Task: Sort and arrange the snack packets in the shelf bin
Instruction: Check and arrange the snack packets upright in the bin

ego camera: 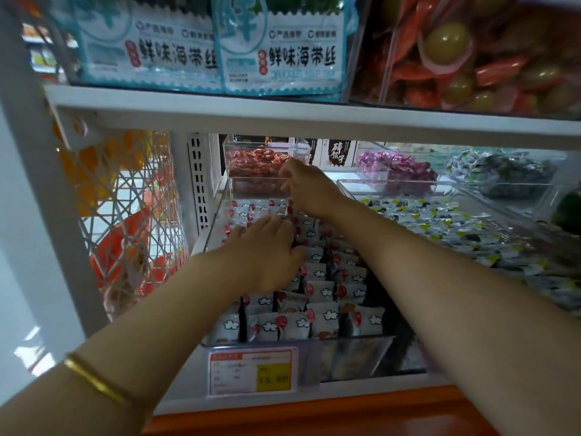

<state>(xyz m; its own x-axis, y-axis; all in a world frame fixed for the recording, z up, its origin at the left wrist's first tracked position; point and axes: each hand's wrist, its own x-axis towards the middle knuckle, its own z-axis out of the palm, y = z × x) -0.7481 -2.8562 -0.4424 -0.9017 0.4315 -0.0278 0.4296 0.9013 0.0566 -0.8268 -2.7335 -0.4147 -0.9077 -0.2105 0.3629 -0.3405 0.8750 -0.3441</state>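
Reaching into clear plastic bin (352, 354) of white cloud-printed snack packets (320, 319).
Pressing flat, straight-fingered left hand (267, 250) on them; curling right hand (306, 187) at far end, grip unclear.

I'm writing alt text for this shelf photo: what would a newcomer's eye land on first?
Two bare arms reach forward: the left hand lies on rows of white cloud-printed snack packets in a clear bin, the right hand at the bin's far end. On the upper shelf stand large pale-blue bags with bold black characters, and a price tag with a yellow patch fronts the bin.
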